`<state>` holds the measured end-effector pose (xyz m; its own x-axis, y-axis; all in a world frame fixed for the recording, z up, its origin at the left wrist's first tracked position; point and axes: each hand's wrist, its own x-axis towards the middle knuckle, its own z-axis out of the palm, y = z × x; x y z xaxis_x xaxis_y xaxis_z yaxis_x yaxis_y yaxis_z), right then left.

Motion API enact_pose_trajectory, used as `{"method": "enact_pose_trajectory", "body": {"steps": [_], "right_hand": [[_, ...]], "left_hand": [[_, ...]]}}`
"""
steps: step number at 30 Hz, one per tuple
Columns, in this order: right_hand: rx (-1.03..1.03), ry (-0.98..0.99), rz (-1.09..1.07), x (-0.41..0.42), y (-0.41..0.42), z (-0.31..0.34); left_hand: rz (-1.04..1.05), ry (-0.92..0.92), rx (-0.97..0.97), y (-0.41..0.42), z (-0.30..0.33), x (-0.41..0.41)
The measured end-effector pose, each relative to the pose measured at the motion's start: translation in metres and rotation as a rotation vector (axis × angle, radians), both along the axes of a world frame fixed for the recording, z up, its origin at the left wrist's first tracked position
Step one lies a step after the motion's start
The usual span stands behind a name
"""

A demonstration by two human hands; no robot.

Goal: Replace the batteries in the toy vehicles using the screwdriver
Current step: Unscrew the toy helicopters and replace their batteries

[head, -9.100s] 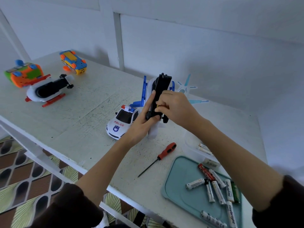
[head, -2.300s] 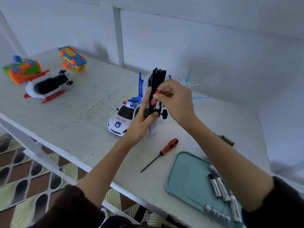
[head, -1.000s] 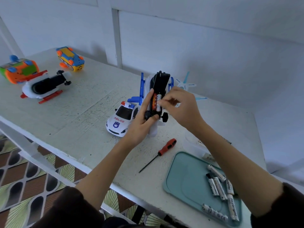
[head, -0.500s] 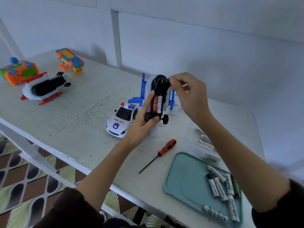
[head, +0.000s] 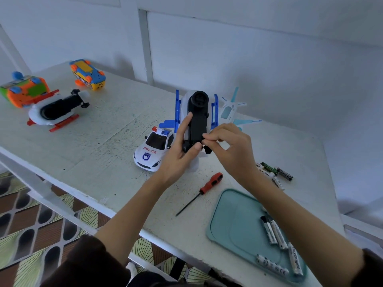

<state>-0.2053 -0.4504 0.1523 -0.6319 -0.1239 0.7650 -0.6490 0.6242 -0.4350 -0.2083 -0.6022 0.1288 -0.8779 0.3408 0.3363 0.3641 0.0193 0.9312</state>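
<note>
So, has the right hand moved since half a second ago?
Yes. The right hand has come down from the top of the blue toy to its lower end, nearer the screwdriver, and now pinches there.

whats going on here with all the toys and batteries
A person is swapping batteries in toy vehicles. The left hand holds a blue and white toy upright with its black underside facing them, and the right hand pinches at its lower end, where no batteries show. The screwdriver lies unused on the table; loose batteries sit on a teal tray.
</note>
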Motion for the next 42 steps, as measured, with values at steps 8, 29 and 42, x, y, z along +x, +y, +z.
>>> {"method": "enact_pose_trajectory", "body": {"steps": [8, 29, 42], "right_hand": [[-0.003, -0.032, -0.005, -0.001, 0.0, 0.0], [0.104, -0.049, 0.031, 0.025, 0.029, -0.006], [0.81, -0.155, 0.193, 0.026, 0.024, -0.05]], "left_hand": [[0.076, 0.025, 0.008, 0.005, -0.005, -0.001], [0.111, 0.029, 0.038, 0.005, -0.012, -0.002], [0.192, 0.065, 0.016, 0.008, -0.016, -0.011]]}}
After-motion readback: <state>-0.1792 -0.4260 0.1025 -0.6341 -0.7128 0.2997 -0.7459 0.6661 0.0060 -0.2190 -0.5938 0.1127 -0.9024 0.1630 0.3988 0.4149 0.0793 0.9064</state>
